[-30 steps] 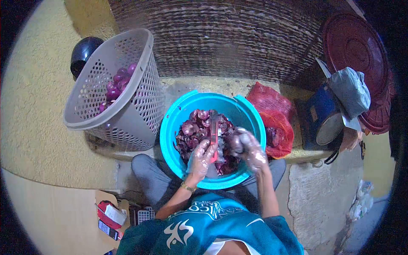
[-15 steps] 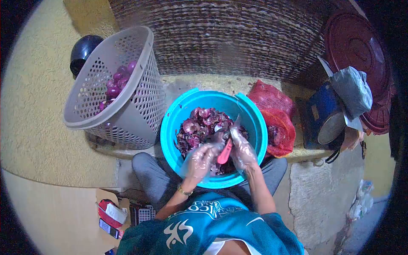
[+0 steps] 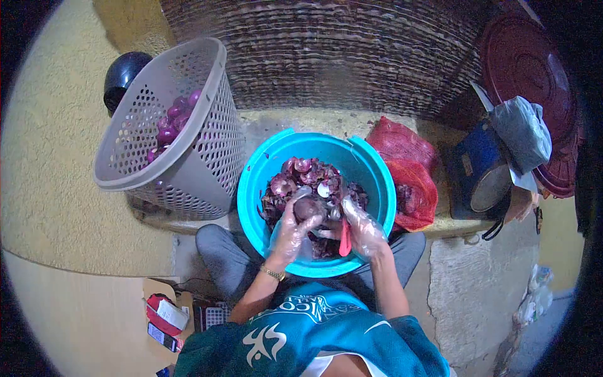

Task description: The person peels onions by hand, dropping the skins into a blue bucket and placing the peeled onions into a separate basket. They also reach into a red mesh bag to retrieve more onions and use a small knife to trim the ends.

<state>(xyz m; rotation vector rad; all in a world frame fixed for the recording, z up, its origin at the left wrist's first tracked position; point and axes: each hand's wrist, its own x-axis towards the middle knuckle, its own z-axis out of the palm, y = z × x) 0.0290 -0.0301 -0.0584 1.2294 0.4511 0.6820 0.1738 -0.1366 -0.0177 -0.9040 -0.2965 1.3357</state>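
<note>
My left hand [image 3: 291,231], in a clear plastic glove, is closed around a dark red onion [image 3: 308,209] above the turquoise tub [image 3: 247,217]. My right hand [image 3: 364,229], gloved the same way, grips a knife with a pink handle [image 3: 345,240]. The handle points down toward me, and the blade is hard to make out against the glove and peelings. Beneath both hands, the tub holds a heap of purple onion skins [image 3: 320,171], with a pale cut piece [image 3: 323,190] lying among them.
A grey perforated basket [image 3: 217,125] with peeled purple onions [image 3: 168,133] leans at the left. Right of the tub sits a red mesh sack [image 3: 402,147]. Farther right are a blue tin [image 3: 468,169] and a grey plastic bag [image 3: 520,132]. Papers and a phone [image 3: 162,337] lie lower left.
My left hand has turned and risen slightly, bringing the onion into plain view. The knife has swung more upright and shifted right with my right hand.
</note>
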